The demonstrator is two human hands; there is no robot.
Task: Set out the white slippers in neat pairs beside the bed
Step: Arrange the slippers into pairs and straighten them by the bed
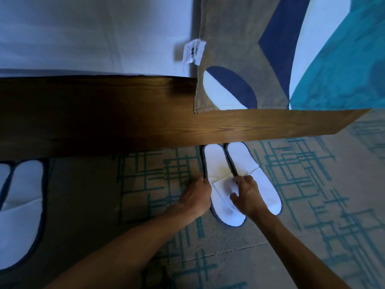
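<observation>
You are crouching over a pair of white slippers just right of the frame's centre, both lying on the patterned carpet (pixel 312 205) with their heel ends tucked against the wooden bed base (pixel 229 128) and their closed toes pointing down the frame toward you. Your left hand (pixel 196 197) is curling against the outer edge of the left slipper (pixel 220 184), seemingly bracing it so it cannot slide sideways, though whether the fingers are actually pinching the rim I cannot tell. Your right hand (pixel 246 195) is resting on the seam where the two slippers meet, fingers bent and thumb spread over the left slipper's strap, likely nudging the right slipper (pixel 258 180) flush alongside; a firm grip is not plainly showing. The hands are sitting close together, one slipper's width apart. The pair is lying parallel and touching, so this looks like final squaring up. A second pair (pixel 20 205) is already sitting at the lower left of the frame, beside the same base, below the white sheet (pixel 83 38).
</observation>
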